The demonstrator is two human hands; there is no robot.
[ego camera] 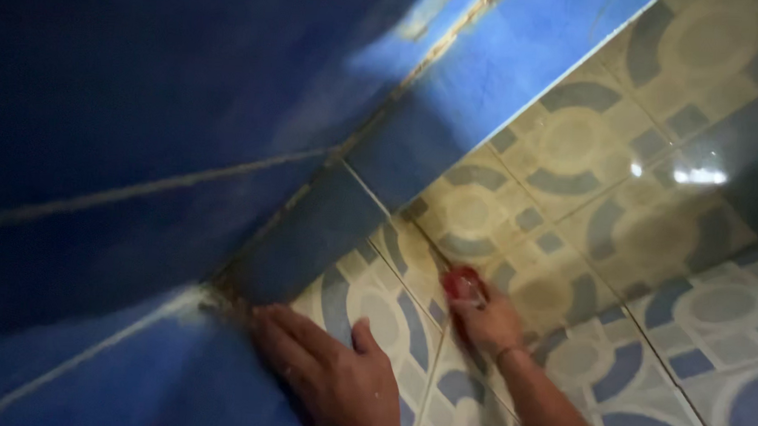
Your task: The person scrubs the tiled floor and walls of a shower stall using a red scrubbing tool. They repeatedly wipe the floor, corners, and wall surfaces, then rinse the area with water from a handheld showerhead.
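blue wall blocks left, patterned floor seemingly open right

A small red scrubbing pad, blurred and rounded, lies pressed against the patterned beige-and-blue tiled floor on a grout line near the blue tiled wall; its rear part is hidden under the gripping fingers.

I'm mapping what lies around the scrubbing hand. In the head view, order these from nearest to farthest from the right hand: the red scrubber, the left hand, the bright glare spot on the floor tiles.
1. Red scrubber: in the right hand's grip, at its fingertips.
2. Left hand: flat beside it, at the blue wall's foot.
3. Glare spot: far up and right on the tiles.
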